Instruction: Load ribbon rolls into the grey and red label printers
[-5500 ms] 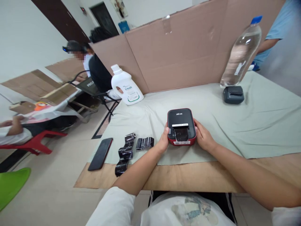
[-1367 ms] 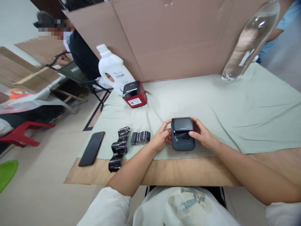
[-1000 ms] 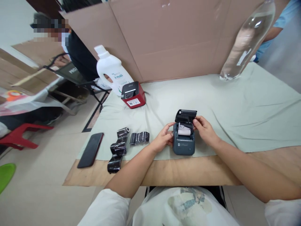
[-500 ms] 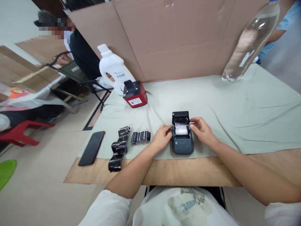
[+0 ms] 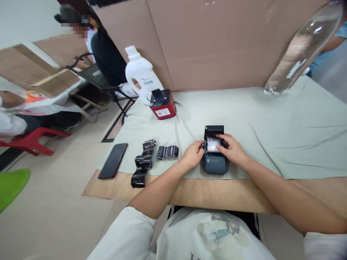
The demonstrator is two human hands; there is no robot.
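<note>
The grey-blue label printer sits on the pale green cloth near the close edge of the table, its black lid raised at 12 o'clock and its white paper roll showing inside. The left hand lies curled against the printer at 9 o'clock; whether it grips or merely rests there cannot be told. The right hand, at 3 o'clock, grasps the paper roll between thumb and forefinger.

From the printer, the short strip of black film rolls lies at 9 o'clock, then the longer strip and the smartphone. Between 10 and 11 stands the red-and-black printer, its flap up, before the white handled jug. The clear bottle leans between 1 and 2.
</note>
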